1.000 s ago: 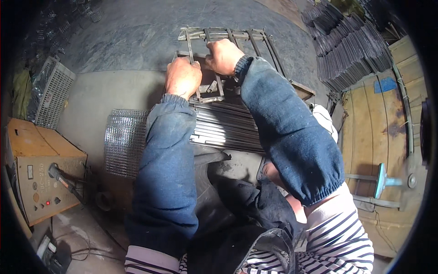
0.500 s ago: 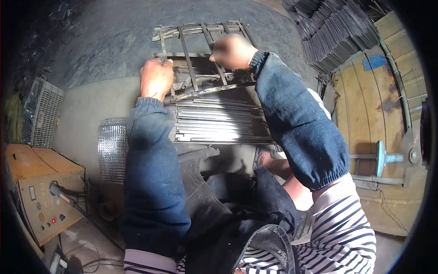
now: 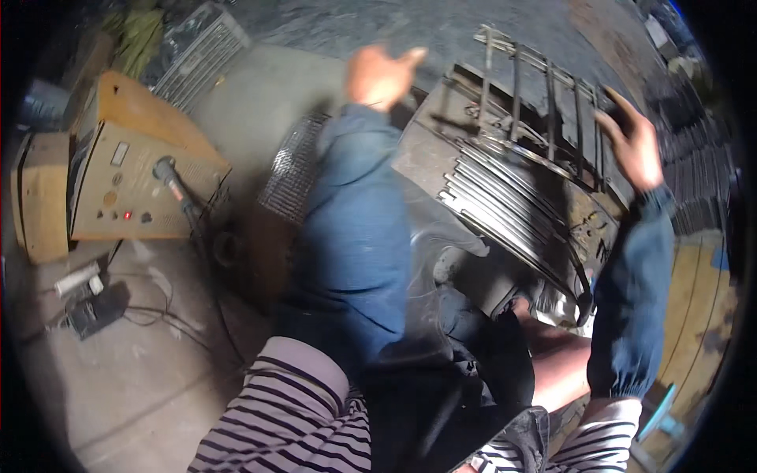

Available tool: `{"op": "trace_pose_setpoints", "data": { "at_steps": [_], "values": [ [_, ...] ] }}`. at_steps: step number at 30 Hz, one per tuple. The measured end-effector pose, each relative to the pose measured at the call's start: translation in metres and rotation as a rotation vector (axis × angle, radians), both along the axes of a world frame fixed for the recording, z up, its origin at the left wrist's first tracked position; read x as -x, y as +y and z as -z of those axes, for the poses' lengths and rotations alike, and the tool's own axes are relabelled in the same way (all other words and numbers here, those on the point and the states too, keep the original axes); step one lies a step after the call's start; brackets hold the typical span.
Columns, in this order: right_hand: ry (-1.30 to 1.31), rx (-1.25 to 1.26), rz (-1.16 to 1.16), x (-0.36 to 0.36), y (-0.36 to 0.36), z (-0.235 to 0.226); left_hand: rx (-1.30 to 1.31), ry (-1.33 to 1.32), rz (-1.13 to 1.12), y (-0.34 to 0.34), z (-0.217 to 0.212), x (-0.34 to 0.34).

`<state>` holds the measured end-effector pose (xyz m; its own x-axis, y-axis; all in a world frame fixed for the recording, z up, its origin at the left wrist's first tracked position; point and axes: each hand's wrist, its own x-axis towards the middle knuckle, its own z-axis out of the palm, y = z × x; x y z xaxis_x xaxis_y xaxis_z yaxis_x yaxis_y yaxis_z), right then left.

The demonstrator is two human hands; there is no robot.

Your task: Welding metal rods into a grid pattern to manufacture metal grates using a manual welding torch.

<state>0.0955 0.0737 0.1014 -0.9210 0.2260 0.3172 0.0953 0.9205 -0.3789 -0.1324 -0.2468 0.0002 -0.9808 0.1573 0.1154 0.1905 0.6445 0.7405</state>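
A welded metal rack (image 3: 544,87) of thin bars lies tilted on a dark metal work block (image 3: 430,146). A bundle of bright steel rods (image 3: 505,205) rests in front of it, above my knees. My left hand (image 3: 382,75) is blurred, lifted off the rack to its left, fingers apart and holding nothing. My right hand (image 3: 635,146) sits at the rack's right end, fingers against the bars; whether it grips them is unclear. Both forearms wear blue sleeves.
A tan welding machine (image 3: 126,173) with a cable plugged in stands at the left. A wire mesh panel (image 3: 296,165) lies beside my left arm, another mesh crate (image 3: 197,47) farther back. Dark stacked metal parts (image 3: 698,165) and wooden planks (image 3: 698,315) fill the right.
The view has swung left and tilted. My left hand has come off the rack and moved out to the left; my right hand has slid to the rack's right end.
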Motion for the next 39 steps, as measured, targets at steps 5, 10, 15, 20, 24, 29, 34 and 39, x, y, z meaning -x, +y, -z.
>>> {"op": "trace_pose_setpoints", "data": {
  "at_steps": [5,10,15,20,24,29,34,39],
  "values": [
    [0.074,-0.003,0.047,-0.140,-0.004,0.008,0.360,-0.371,-0.635,-0.219,0.169,-0.021],
    [-0.008,0.457,0.334,-0.209,0.019,0.076,-0.164,-0.413,-0.642,-0.368,0.360,-0.110],
    [-0.034,0.470,0.465,-0.247,0.023,0.057,-0.509,-0.862,-0.753,-0.275,0.297,-0.133],
    [0.029,0.483,0.387,-0.220,0.022,0.068,0.211,-0.500,-0.403,-0.381,0.308,-0.095],
    [0.073,0.174,0.301,-0.200,0.011,0.074,1.178,-0.297,-0.001,-0.410,0.292,-0.072],
    [0.083,0.491,0.399,-0.196,-0.001,0.070,0.836,-0.296,-0.376,-0.392,0.217,-0.073],
    [0.153,0.293,0.317,-0.211,0.015,0.084,0.809,-0.156,-0.538,-0.350,0.168,-0.074],
    [0.151,0.349,0.321,-0.216,0.006,0.076,0.978,-0.247,-0.413,-0.354,0.153,-0.062]
  ]
}}
